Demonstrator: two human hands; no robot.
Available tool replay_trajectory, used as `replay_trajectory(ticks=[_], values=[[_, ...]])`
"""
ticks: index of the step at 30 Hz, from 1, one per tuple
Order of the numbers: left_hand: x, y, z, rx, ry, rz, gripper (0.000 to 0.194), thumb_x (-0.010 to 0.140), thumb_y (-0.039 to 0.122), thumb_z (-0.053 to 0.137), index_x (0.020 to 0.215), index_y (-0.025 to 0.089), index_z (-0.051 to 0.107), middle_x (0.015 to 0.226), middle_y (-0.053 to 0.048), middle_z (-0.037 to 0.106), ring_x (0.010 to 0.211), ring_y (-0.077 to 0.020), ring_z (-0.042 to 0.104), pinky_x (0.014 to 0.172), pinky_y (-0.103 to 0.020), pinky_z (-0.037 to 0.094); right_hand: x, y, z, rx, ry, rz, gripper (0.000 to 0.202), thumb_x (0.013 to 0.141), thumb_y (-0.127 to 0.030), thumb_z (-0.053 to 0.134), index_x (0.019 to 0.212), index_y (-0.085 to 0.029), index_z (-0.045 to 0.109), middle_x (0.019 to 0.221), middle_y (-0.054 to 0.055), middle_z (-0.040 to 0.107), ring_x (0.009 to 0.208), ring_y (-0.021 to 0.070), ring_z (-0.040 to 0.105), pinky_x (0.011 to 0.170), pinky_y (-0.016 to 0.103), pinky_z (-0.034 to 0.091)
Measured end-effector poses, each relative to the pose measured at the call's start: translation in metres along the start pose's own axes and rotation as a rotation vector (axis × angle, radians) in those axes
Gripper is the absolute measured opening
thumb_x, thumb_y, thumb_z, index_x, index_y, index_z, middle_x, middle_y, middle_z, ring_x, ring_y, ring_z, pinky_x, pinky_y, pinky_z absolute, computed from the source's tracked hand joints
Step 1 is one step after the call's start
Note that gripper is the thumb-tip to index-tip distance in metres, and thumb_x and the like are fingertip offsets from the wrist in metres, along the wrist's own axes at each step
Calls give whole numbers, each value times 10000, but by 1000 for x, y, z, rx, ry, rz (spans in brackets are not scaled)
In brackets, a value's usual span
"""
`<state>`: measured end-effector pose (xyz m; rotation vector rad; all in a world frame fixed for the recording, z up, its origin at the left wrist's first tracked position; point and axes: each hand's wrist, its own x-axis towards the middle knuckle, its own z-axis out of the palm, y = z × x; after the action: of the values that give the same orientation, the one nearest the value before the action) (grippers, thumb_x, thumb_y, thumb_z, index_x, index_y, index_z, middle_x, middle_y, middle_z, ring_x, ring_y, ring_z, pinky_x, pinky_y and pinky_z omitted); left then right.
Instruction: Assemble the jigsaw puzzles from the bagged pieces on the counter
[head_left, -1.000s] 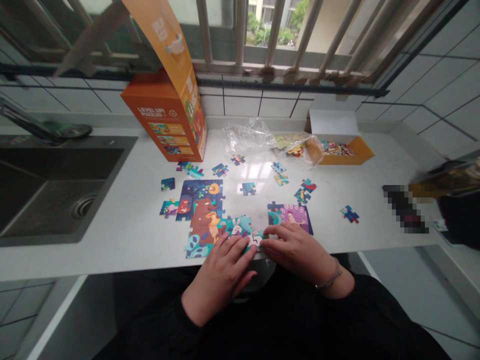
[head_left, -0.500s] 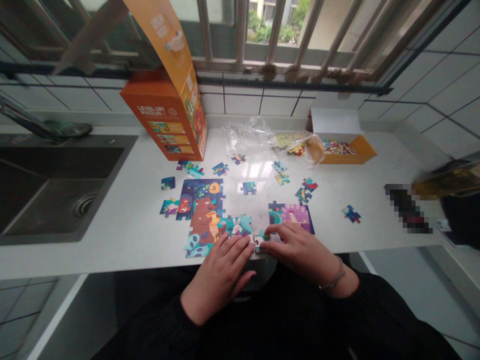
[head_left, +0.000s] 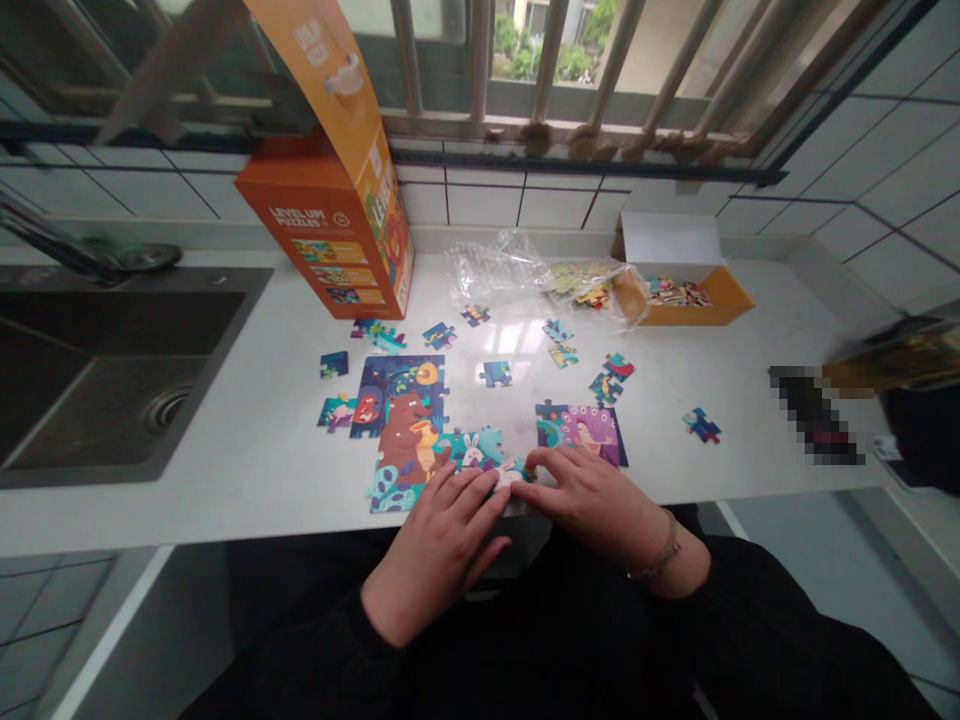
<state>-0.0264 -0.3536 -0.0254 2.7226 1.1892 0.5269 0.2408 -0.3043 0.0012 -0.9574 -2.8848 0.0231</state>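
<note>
The rabbit piece point(head_left: 508, 476) has slid left, lower centre — my right hand point(head_left: 592, 497) pinches it, left hand point(head_left: 439, 545) lies flat; forcing misaligned tabs could bend them.

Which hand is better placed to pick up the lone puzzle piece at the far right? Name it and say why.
Probably the right hand: it lies nearer the lone puzzle piece, whereas the left hand would have to reach across or around it.
</note>
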Motion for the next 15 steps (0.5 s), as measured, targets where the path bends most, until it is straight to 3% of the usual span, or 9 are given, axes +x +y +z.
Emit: replay_trajectory(ticks=[6, 10, 12, 15], values=[[3, 2, -2, 14, 6, -12, 454, 1068, 355, 642, 1489, 190, 604, 1479, -124, 672, 1354, -361, 605, 1252, -660, 411, -11, 2, 3, 73, 133, 39, 334, 1029, -180, 670, 1339, -301, 693, 1330, 102, 701, 1060, 261, 680, 923, 436, 589], [6, 3, -3, 11, -5, -17, 431, 1063, 389, 656, 1443, 188, 637, 1454, -122, 686, 1343, -356, 619, 1248, -650, 416, -32, 21, 1, 87, 305, 278, 253, 1061, -215, 621, 1297, -235, 708, 1278, 134, 730, 1114, 291, 687, 935, 469, 591], [8, 3, -1, 8, -2, -7, 451, 1073, 406, 639, 1463, 180, 623, 1485, -125, 677, 1364, -347, 616, 1256, -628, 411, -42, 32, 2, 82, 323, 379, 294, 1062, -218, 615, 1346, -230, 692, 1311, 142, 731, 1167, 306, 687, 974, 499, 593], [10, 4, 2, -2, -8, 20, 506, 1091, 418, 605, 1538, 185, 567, 1592, -116, 617, 1440, -326, 579, 1283, -578, 390, -49, 40, 8, 110, 277, 376, 363, 1063, -225, 617, 1421, -262, 663, 1456, 139, 685, 1295, 317, 661, 1046, 523, 590]])
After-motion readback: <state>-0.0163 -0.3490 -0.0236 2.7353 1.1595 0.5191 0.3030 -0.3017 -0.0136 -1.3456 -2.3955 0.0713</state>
